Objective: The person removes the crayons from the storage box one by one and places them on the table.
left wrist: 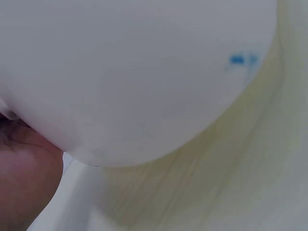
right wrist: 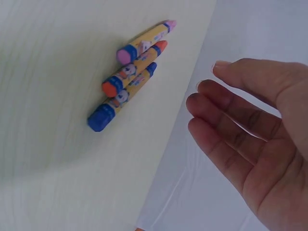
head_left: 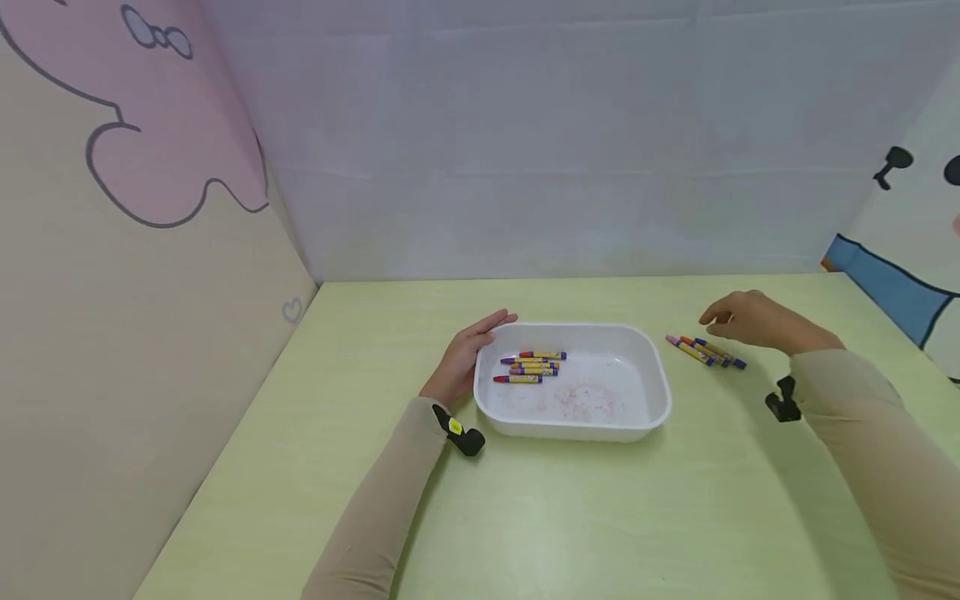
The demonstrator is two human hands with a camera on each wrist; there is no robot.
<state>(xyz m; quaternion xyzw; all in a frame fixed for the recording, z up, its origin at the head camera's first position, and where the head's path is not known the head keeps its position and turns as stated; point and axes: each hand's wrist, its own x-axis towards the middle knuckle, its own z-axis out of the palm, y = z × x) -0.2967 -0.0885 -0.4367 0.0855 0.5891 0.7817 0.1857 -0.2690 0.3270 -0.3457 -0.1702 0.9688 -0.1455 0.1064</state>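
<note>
My left hand [head_left: 459,360] holds the left side of a white plastic tray [head_left: 570,432], the thumb at its rim; in the left wrist view the tray wall [left wrist: 144,86] hides most of the fingers. Several yellow-wrapped crayons [head_left: 534,372] lie in the tray's left half, tips to the left. Right of the tray, three more sit side by side on the table: a pink crayon [right wrist: 147,43], an orange crayon [right wrist: 134,68] and a blue crayon [right wrist: 122,97]. Just beyond them my right hand [head_left: 765,321] hovers, fingers loosely bent, thumb apart, nothing held.
The pale green table [head_left: 555,517] ends at a white cloth backdrop [head_left: 570,150]. A cartoon-printed panel [head_left: 165,275] stands on the left and another printed panel [head_left: 915,242] on the right. Pinkish crayon marks [head_left: 588,402] stain the tray floor.
</note>
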